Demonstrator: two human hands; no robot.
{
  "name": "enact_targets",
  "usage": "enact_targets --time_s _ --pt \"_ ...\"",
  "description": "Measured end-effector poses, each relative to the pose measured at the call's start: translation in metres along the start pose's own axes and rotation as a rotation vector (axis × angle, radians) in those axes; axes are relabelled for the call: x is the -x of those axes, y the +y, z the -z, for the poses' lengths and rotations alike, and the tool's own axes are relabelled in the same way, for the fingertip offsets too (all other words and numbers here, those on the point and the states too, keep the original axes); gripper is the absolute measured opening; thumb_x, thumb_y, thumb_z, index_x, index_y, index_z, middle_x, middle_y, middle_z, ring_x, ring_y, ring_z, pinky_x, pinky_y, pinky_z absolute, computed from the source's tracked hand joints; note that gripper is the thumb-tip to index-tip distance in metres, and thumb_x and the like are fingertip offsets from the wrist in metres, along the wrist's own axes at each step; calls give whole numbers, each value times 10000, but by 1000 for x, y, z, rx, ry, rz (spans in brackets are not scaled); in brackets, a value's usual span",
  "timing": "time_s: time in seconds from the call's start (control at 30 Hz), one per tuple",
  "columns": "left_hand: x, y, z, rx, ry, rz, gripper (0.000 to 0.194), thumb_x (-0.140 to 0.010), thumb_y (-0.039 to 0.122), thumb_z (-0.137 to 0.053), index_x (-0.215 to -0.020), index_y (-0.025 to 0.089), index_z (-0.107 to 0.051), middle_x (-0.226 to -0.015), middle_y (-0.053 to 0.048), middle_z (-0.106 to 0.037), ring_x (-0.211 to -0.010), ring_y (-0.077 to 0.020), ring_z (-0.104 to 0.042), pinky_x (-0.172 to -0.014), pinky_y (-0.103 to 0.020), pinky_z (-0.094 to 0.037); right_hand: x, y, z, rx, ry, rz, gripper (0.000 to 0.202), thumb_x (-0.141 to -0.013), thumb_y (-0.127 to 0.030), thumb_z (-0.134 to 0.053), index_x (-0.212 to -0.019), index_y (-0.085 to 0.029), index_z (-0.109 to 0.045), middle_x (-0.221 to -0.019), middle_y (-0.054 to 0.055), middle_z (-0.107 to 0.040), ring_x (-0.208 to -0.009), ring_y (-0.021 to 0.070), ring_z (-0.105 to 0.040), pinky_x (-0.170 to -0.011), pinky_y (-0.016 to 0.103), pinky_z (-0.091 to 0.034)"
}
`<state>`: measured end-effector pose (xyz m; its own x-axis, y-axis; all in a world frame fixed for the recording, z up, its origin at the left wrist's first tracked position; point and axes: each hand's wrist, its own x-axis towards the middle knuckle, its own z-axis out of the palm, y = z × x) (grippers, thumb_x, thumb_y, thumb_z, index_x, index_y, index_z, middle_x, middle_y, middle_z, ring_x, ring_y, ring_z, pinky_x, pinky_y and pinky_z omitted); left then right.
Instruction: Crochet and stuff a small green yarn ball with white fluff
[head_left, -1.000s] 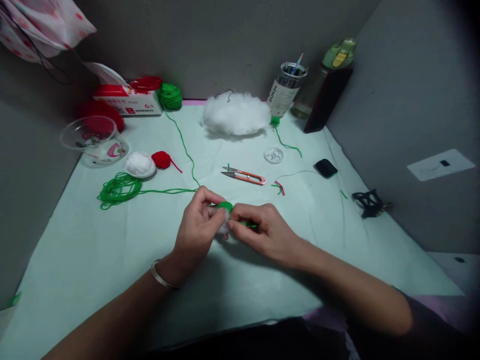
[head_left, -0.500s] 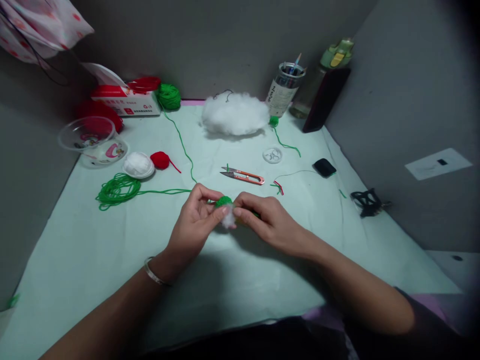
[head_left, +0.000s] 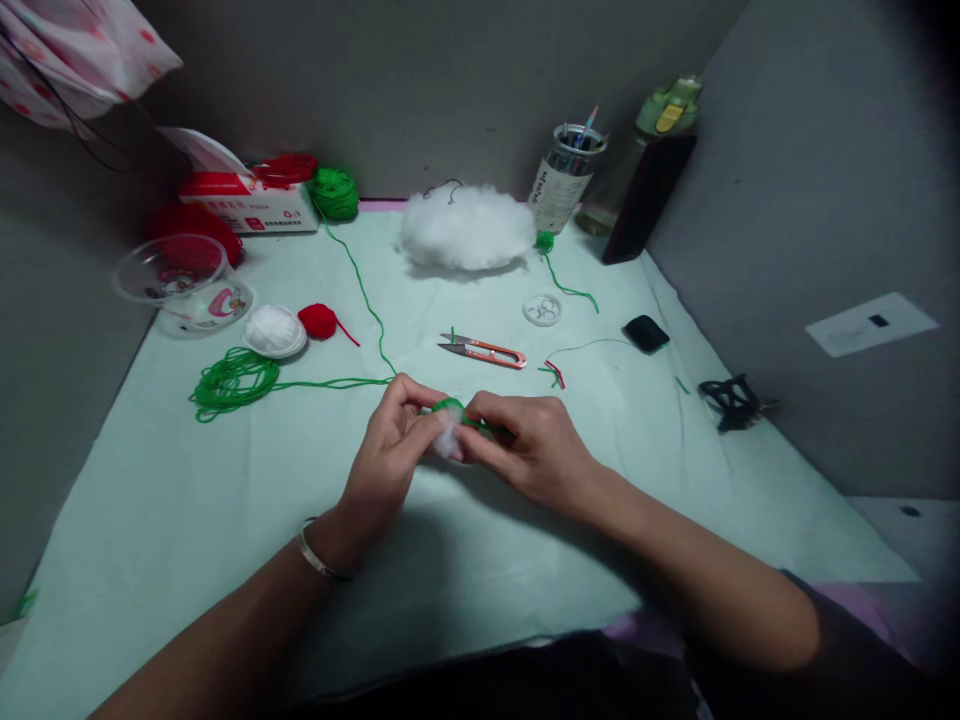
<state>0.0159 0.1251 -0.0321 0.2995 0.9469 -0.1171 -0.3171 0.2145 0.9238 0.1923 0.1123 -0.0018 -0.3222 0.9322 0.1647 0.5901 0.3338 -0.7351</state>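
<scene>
Left hand (head_left: 386, 440): fingers gripping a small, rounded green yarn piece (head_left: 446, 404) and fluffy white fibre tuft (head_left: 448, 438), above the pale-green-covered desk (head_left: 247, 480). Right hand (head_left: 536, 440): fingers closed around a thin green strand (head_left: 475, 424), shifted nearer the tuft; both hands now apparently work it.

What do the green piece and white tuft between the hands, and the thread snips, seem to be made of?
Green piece: probably yarn, matte, coloured like the coiled green yarn. White tuft: loose matte fibre, perhaps synthetic, fuzzy-edged. Thread snips: apparently metal; grey blades, orange, perhaps painted handle.
</scene>
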Motion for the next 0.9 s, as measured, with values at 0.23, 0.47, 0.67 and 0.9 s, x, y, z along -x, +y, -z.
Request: enact_targets --time_s 0.23,0.47,0.67,0.9 --pt "-1 5 5 13 -137 34 227 -923 264 -741 -984 198 -532 -823 10 -734 -727 -127 -737 -728 -267 -611 -3 0 5 -123 26 -60 267 -987 -245 -578 -727 -190 -559 -598 -55 -613 -500 64 -408 -549 227 -316" --pt "-8 4 1 -137 47 -33 246 -824 178 -741 -829 203 -497 -738 67 -615 -494 -61 -579 -514 -210 -512 11 -14 -8 -35 -17 38 181 -1035 -187 -465 -907 -191 -592 -719 -16 -670 -570 95 -555 -584 231 -392" --pt "-7 10 1 -161 66 23 190 -820 192 -726 -925 190 -568 -794 44 -619 -663 -91 -601 -626 -212 -486 9 -8 -3 79 32 133 172 -1023 -193 -545 -904 -186 -669 -725 -4 -631 -606 119 -553 -590 259 -412" --pt "-4 8 -1 -106 -27 84 172 -848 252 -730 -925 203 -584 -769 34 -635 -695 -144 -654 -670 -269 -514 -3 -1 20 -361 75 128 225 -947 -280 -688 -765 -210 -575 -1107 79 -693 -968 217 -683 -861 399 -547"
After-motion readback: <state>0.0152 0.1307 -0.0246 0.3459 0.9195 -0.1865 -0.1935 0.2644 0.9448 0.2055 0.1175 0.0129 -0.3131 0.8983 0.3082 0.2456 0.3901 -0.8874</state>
